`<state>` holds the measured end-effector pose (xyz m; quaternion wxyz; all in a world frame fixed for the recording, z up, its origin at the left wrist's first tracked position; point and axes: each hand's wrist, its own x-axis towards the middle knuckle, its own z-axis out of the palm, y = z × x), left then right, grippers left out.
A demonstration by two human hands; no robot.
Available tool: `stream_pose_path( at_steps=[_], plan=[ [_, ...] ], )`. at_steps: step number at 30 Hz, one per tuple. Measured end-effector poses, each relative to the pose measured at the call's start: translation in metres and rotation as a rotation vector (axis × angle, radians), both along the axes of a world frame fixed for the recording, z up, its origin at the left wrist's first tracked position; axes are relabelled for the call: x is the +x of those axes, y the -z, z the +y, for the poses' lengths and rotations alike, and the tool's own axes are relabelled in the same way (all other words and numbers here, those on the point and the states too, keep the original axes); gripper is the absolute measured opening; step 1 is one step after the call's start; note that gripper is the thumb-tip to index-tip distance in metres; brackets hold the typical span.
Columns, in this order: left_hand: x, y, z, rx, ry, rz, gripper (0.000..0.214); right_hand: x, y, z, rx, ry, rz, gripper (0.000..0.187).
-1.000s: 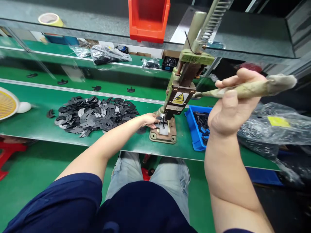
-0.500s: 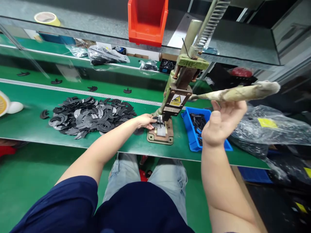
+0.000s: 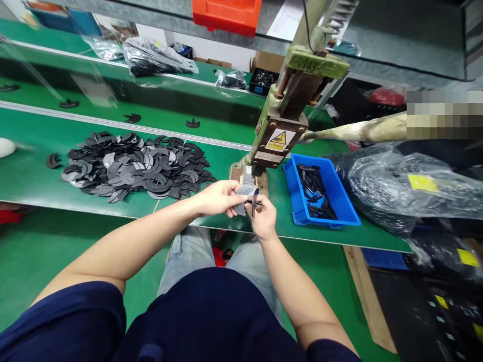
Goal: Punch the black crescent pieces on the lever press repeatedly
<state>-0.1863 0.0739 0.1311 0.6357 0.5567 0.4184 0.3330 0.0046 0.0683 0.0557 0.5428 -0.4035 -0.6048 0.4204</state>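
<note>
My left hand (image 3: 217, 197) pinches a flat grey crescent-shaped piece (image 3: 243, 193) just in front of the hand press (image 3: 281, 136). My right hand (image 3: 263, 217) meets it from the right, with its fingers closed on a small dark pin (image 3: 254, 202) that stands against the grey piece. Both hands hover over the near edge of the green bench (image 3: 37, 181). The press lever (image 3: 358, 131) sticks out to the right with no hand on it.
A heap of black and grey crescent pieces (image 3: 136, 168) lies left of the press. A blue tray of small dark parts (image 3: 319, 188) sits right of it, beside plastic bags (image 3: 407, 183). An orange bin (image 3: 226, 15) stands on the shelf above.
My right hand let go of the press lever and came down to meet my left hand. My left hand drew the grey piece out of the press toward me.
</note>
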Motion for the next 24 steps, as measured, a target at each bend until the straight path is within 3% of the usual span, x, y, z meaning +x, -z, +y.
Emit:
stream_pose_path(
  at_steps=[4, 10, 14, 17, 20, 22, 24],
  plan=[
    [0.005, -0.007, -0.007, 0.012, 0.005, 0.019, 0.046, -0.001, -0.004, -0.009, 0.043, 0.051, 0.003, 0.042],
    [0.010, -0.010, -0.006, -0.122, 0.044, 0.001, 0.044, 0.006, -0.003, -0.017, 0.126, 0.066, -0.054, 0.031],
    [0.004, -0.007, -0.001, -0.060, 0.028, 0.065, 0.042, 0.019, -0.006, -0.016, 0.202, 0.040, -0.166, 0.026],
    [0.000, -0.010, -0.006, 0.105, -0.094, 0.125, 0.036, 0.028, -0.011, -0.016, 0.275, 0.055, -0.260, 0.022],
    [0.001, -0.015, -0.016, 0.433, -0.240, 0.280, 0.031, 0.031, -0.015, -0.018, 0.333, 0.056, -0.328, 0.016],
    [0.005, -0.016, -0.021, 0.580, -0.194, 0.395, 0.030, 0.031, -0.018, -0.019, 0.370, 0.048, -0.357, 0.013],
    [0.010, -0.013, -0.022, 0.603, -0.132, 0.450, 0.039, 0.031, -0.020, -0.020, 0.407, 0.038, -0.377, 0.011]
  ],
)
